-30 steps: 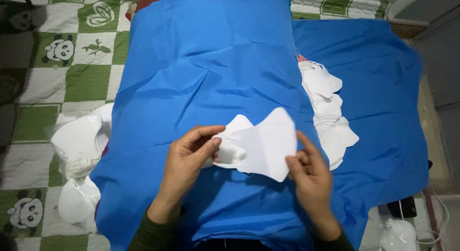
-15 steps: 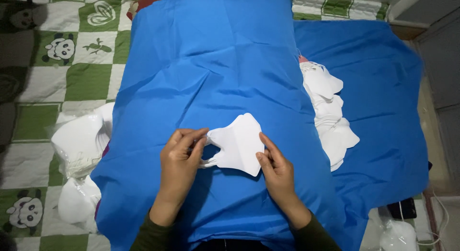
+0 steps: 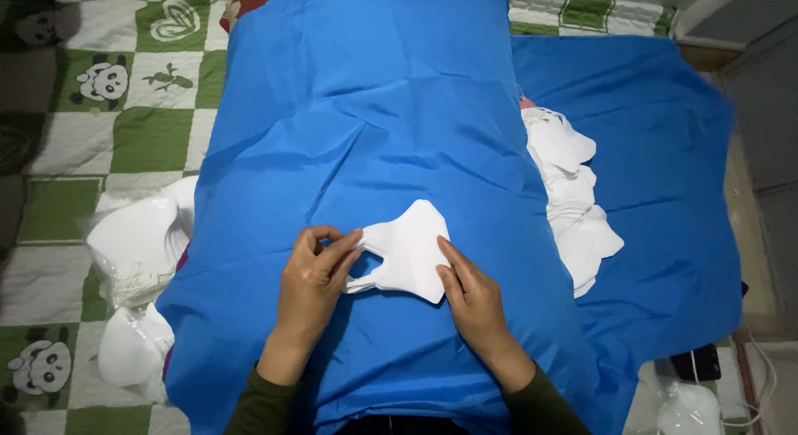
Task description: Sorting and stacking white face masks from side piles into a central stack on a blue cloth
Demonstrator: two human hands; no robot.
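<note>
A folded white face mask of soft fabric, pointed at its top and bottom corners (image 3: 409,250), lies flat on a bright blue cloth sheet (image 3: 374,111), directly between the two sets of fingers; its thin white ear loop (image 3: 363,279) curls out from its left edge, under the left fingertips. The left hand (image 3: 312,281) has its fingers (image 3: 339,245) drawn narrow, thumb and forefinger pinched on the mask's left edge where the loop joins; the right hand (image 3: 470,295) lies with its fingers (image 3: 449,256) straight and close together, pressed flat on the mask's right edge, gripping nothing; dark green sleeves (image 3: 258,406) cover both wrists.

Well right of the right fingers, a loose stack of white masks of the same cut (image 3: 573,202) rests on the blue sheet; well left of the left fingers, clear plastic bags of white masks (image 3: 137,252) lie at the sheet's edge, a second bag just below the first. Beyond them, a green and white checked quilt with panda pictures (image 3: 100,111) spreads out; far below and right of the right fingers sits another clear plastic bag (image 3: 686,406), with a white cable (image 3: 769,377) just beside it.
</note>
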